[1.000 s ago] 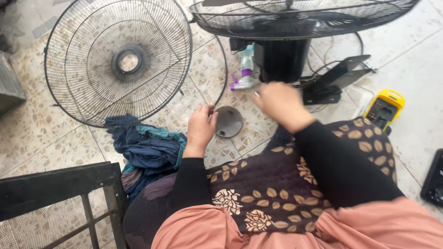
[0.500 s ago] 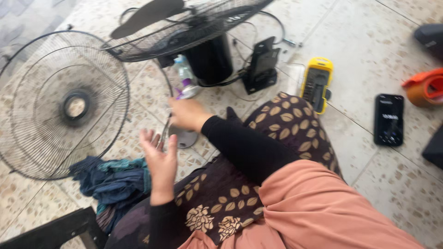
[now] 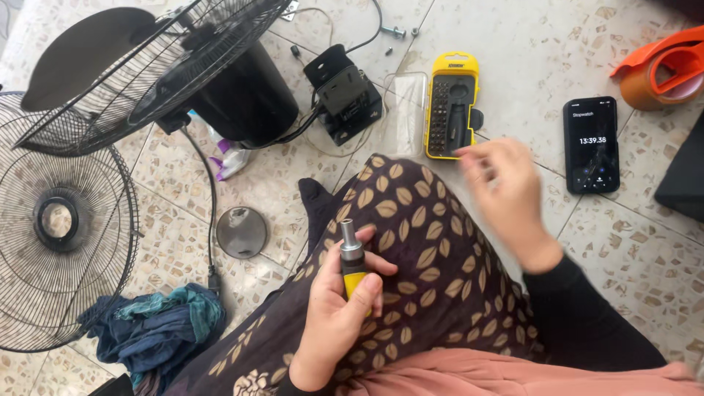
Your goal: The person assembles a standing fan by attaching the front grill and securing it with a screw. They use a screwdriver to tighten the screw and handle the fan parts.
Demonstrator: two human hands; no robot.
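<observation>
Fan's already apart, front grille (image 3: 59,235) off on the floor; left hand (image 3: 339,308) wraps the screwdriver (image 3: 353,260), no bit in yet, right hand (image 3: 506,194) fingers loosely spread reaching the bit case (image 3: 451,106).

Two hands: left hand (image 3: 334,312), right hand (image 3: 506,198). One yellow screwdriver handle (image 3: 353,262), one yellow bit case (image 3: 451,105), one phone (image 3: 591,144), two fan grilles (image 3: 62,231) (image 3: 147,70), one round cap (image 3: 241,232), one blue cloth (image 3: 158,323), one orange tape dispenser (image 3: 664,70).
</observation>
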